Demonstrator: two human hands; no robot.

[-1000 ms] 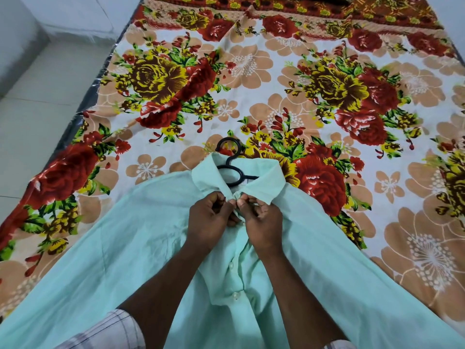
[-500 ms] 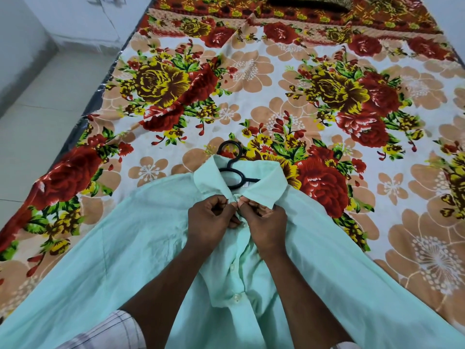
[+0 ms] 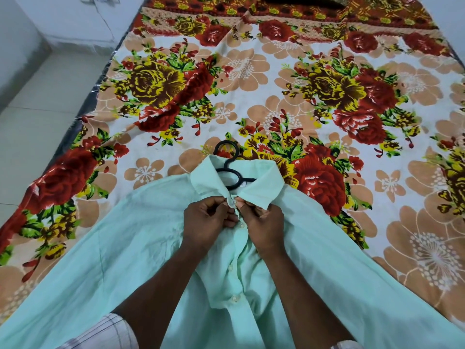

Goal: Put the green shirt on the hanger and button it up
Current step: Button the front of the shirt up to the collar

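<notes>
The pale green shirt [image 3: 141,248] lies spread front-up on the bed, sleeves fanned out to both sides. A black hanger [image 3: 227,157] sits inside it, its hook poking out above the collar [image 3: 264,182]. My left hand [image 3: 207,225] and my right hand [image 3: 264,226] meet at the top of the placket, just under the collar, each pinching an edge of the fabric around the collar button [image 3: 233,201]. Below my hands, three buttons show down the shirt front [image 3: 234,298].
The bed is covered by a floral sheet [image 3: 276,84] in red, yellow and tan. A dark pillow [image 3: 302,0] lies at the far end. The bed's left edge [image 3: 83,117] drops to a white tiled floor [image 3: 37,109] beside a white wall.
My hands stay at the collar and have parted slightly, so the collar button and placket edge now show between my fingertips. The view has tilted up a little.
</notes>
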